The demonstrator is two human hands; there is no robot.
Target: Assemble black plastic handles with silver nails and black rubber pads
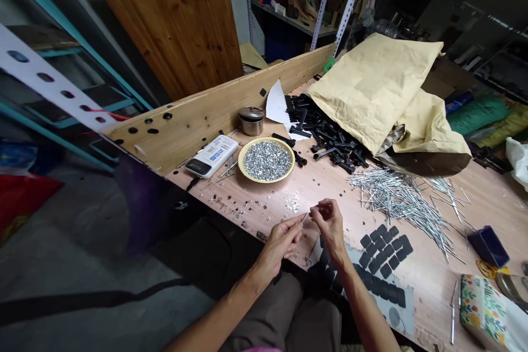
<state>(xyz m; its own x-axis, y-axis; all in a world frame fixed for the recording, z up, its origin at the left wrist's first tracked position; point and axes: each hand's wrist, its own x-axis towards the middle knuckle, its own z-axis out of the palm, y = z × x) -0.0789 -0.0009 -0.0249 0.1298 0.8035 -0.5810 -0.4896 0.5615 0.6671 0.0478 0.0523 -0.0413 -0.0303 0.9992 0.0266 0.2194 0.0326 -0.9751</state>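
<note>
Close to the table's front edge, my left hand (281, 242) pinches a thin metal rod (304, 218) between thumb and fingers. My right hand (329, 224) is closed in a pinch at the rod's upper end; whatever its fingertips hold is too small to make out. Just beyond the hands lies a small patch of loose nuts (292, 202). Farther back stands a yellow bowl (267, 180) filled with many small shiny metal pieces. To the right spreads a heap of similar metal rods (396, 195).
Black pads (385, 250) lie on a grey sheet beside my right forearm. Black plastic parts (334, 140) are piled by a large paper sack (379, 88). A white device (212, 155) and a lidded metal tin (251, 122) stand near the wooden board (223, 113). A blue box (489, 246) sits right.
</note>
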